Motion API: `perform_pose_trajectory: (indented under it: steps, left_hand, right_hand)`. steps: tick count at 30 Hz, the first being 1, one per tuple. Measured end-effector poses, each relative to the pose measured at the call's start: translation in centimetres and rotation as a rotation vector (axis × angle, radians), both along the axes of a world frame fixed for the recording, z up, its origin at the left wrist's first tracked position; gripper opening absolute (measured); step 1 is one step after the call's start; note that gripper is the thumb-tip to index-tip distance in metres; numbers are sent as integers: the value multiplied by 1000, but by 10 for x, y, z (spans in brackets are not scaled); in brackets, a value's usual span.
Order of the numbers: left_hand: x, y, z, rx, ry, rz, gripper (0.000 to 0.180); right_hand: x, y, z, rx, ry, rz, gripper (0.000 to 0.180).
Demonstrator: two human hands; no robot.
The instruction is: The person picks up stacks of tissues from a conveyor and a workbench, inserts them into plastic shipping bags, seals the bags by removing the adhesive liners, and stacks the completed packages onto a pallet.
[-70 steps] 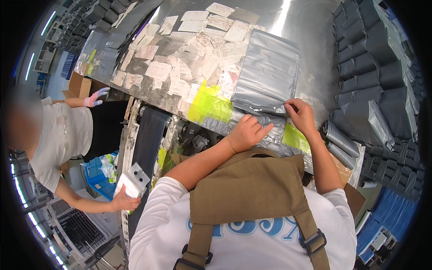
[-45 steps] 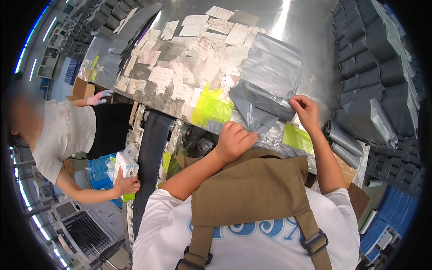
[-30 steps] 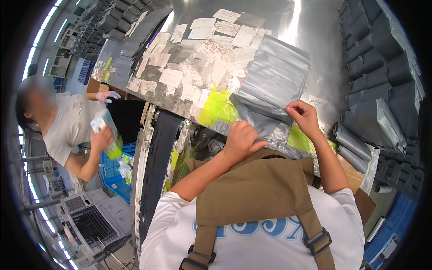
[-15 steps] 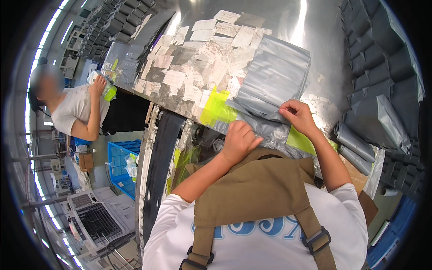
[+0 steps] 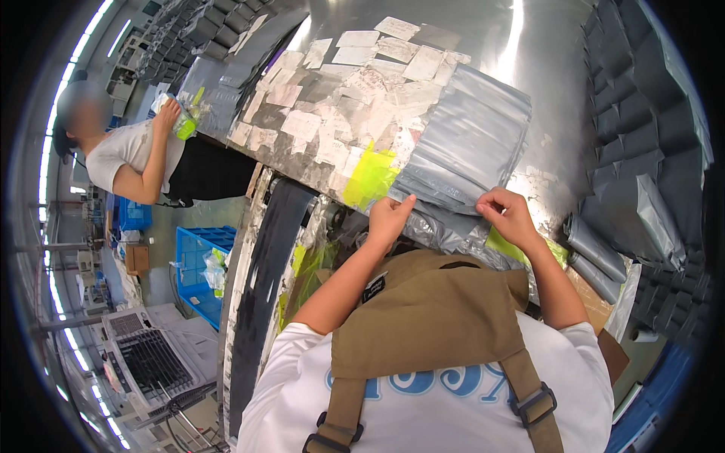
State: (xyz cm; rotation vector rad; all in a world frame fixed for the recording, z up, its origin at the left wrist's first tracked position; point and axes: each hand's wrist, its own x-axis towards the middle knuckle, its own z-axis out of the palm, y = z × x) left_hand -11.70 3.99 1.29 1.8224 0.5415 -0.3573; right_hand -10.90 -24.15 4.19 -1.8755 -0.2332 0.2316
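The head camera, the left of two fisheyes worn side by side, is sitting on the person's head and looking down and forward. It is taking in the brown apron very near, low in the frame, the hands a little farther off around the middle, and the bench stretching away beyond them. The wide lens is also reaching past a conveyor belt to a distant co-worker and is bending straight edges toward its rim.

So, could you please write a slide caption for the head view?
Left hand and right hand at the near edge of stacked grey bags on a table.
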Motion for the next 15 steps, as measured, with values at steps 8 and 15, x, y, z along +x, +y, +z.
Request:
perform_pose_trajectory:
  steps: [8, 15]
  left_hand:
    - [-6, 3, -10, -286, -106, 271, 27]
    - [-4, -9, -4, -288, -315, 67, 21]
  right_hand:
    - [2, -1, 39, -472, -240, -4, 27]
    - [59, 92, 49, -410, -55, 138, 45]
